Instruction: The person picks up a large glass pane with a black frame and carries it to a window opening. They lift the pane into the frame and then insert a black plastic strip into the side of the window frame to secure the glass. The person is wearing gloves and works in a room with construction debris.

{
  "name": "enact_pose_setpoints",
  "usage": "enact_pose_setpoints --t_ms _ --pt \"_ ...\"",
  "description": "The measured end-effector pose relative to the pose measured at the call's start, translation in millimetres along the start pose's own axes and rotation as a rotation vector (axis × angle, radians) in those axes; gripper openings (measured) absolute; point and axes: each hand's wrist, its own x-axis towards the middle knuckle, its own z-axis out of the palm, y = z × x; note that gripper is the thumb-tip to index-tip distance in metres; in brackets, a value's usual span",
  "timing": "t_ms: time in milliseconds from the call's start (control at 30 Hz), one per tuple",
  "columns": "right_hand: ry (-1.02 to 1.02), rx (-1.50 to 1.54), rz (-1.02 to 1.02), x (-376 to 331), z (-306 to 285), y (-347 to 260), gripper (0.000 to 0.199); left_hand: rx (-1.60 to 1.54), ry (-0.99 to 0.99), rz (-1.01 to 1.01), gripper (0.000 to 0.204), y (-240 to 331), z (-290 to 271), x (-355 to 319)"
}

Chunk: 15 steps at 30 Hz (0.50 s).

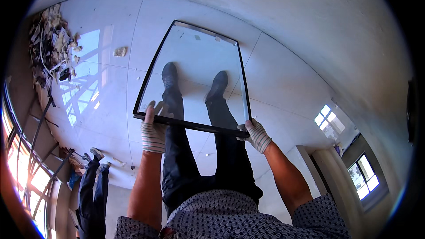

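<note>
A glass pane (199,57) with a black border is held out in front of my legs, and my shoes and trousers show through it. My left hand (153,124), in a pale striped work glove, is closed round the near left corner, thumb on the upper face. At the near right corner my right hand (256,135), gloved alike, grips the edge with its thumb on top. The fingers beneath the pane are partly hidden. Small marks or stickers sit near the far edge of the glass.
Scraps and debris (52,48) are heaped on the tiled floor at the far left, with a pale lump (120,52) nearer the pane. Another person's legs (94,190) show at lower left, near barred windows (37,181). A wall (354,40) curves along the right.
</note>
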Motion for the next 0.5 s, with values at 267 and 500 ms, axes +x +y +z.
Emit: enact_pose_setpoints --t_ms 267,500 --pt "0.030 0.028 -0.011 -14 24 11 0.033 0.082 -0.036 -0.163 0.068 -51 29 -30" --pt "-0.026 -0.004 0.000 -36 69 26 0.028 0.076 -0.017 -0.253 0.060 -74 34 -62"
